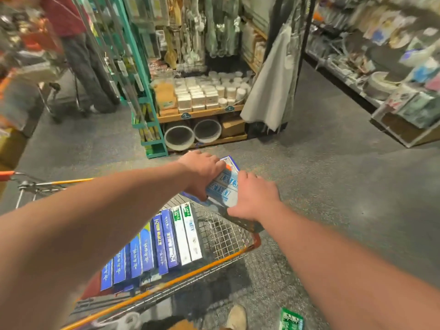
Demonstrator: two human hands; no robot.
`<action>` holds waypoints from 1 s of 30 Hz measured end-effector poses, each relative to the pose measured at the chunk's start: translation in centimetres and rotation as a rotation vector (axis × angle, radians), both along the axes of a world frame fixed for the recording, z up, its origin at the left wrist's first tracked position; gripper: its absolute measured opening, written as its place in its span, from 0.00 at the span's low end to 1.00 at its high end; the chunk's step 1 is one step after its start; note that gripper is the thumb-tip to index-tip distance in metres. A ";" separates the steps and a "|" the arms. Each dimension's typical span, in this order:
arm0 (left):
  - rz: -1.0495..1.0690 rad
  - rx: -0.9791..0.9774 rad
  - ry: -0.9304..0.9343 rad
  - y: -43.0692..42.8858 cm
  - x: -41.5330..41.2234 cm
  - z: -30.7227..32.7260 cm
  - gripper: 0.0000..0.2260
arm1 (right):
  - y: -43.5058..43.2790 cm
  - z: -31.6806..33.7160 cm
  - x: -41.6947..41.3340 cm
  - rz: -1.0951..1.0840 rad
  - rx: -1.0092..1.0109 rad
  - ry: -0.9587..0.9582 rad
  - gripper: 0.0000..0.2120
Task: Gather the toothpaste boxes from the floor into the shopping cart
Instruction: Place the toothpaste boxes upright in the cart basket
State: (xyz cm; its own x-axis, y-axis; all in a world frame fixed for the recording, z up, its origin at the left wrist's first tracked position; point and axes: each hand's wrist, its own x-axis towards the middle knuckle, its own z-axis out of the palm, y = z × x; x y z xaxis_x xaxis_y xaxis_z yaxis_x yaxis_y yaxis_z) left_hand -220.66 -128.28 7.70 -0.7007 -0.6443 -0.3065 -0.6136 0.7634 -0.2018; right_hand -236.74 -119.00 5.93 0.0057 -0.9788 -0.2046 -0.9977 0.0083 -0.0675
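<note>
I am gripping a bundle of pale blue-and-white cardboard toothpaste boxes (pixel 223 190) with both hands. My left hand (pixel 202 172) is curling its fingers (pixel 217 163) over the far end, and my right hand (pixel 254 198) is clasping the near end. I am holding it above the front corner of the orange-rimmed wire shopping cart (pixel 228 256). A row of dark blue and white boxes (pixel 164 241) is standing inside.

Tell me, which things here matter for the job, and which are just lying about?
Part of the job: held boxes, gripped by the left hand and right hand; shopping cart; row of boxes inside it; perhaps the green pack on the floor.

Just there: white tubs on the shelf; two round basins; hanging grey cloth; another person.
</note>
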 end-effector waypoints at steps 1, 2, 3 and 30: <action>0.011 0.009 -0.005 -0.8 0.5 -0.7 0.43 | -0.9 -0.6 0.5 0.004 0.006 -0.005 0.41; 0.019 0.019 -0.014 -1.7 1.1 -1.4 0.43 | -1.7 -1.2 1.0 0.004 0.014 -0.011 0.41; 0.023 0.031 -0.025 -2.4 1.7 -2.1 0.43 | -2.5 -1.9 1.7 0.003 0.026 -0.018 0.42; -0.590 0.346 -0.156 -12.0 0.8 -38.0 0.27 | -4.5 -37.5 9.4 -0.641 0.318 -0.113 0.26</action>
State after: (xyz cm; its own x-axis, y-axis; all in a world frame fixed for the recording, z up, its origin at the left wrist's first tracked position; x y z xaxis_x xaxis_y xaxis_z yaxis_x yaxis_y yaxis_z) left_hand -219.89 -140.25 -30.29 -0.8345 -0.0172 -0.5507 -0.0606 0.9963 0.0608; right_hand -227.37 -123.46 -31.58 -0.5115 -0.6898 -0.5124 -0.7769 0.6260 -0.0671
